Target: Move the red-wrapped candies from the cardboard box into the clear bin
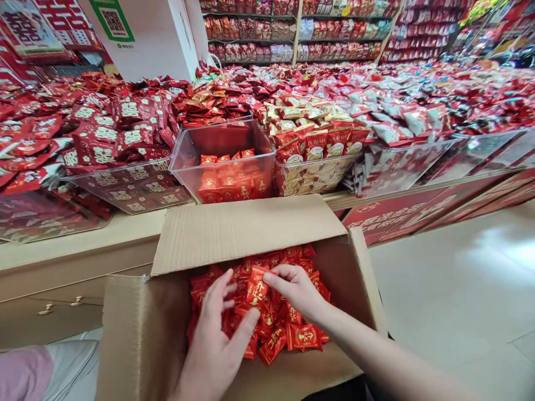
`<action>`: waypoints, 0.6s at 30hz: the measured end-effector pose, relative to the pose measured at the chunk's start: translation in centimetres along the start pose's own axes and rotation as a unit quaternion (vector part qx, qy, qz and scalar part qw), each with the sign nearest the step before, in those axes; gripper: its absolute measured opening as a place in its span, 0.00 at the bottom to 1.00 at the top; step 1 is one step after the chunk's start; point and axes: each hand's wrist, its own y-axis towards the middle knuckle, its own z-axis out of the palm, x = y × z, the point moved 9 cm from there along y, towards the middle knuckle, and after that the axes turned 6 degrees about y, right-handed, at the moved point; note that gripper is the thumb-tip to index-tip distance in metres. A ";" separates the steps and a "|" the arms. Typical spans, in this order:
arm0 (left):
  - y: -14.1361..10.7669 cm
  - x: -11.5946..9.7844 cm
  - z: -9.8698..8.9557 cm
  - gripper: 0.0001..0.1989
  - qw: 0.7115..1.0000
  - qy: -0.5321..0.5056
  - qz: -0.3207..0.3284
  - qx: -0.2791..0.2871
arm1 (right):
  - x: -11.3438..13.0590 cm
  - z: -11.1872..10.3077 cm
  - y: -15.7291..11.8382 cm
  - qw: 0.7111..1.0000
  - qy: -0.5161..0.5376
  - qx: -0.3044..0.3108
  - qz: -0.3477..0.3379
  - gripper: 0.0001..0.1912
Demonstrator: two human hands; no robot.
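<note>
A cardboard box (251, 231) stands before me with its flaps up, holding a heap of small red candy packets (304, 337) with gold lettering. Over the heap, my right hand (298, 289) pinches one red candy packet (256, 287) between thumb and fingers. My left hand (219, 328) is just left of that packet, fingers and thumb spread, slightly blurred, with nothing seen in it. Behind the box sits a clear plastic bin (188, 147), partly filled with similar red packets.
Bins heaped with wrapped sweets line the counter (137, 228), including dark red packets (100, 139) on the left and durian packets (317, 147) right of the clear bin. Stocked shelves (251, 33) stand behind. Drawer handles (45, 309) show at left, and tiled floor (451, 284) at right.
</note>
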 end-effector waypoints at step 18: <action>0.0 -0.2 0.7 0.18 0.929 -0.303 -0.214 0.012 | 11.3 6.3 -7.8 0.786 -0.411 0.058 -0.459 0.12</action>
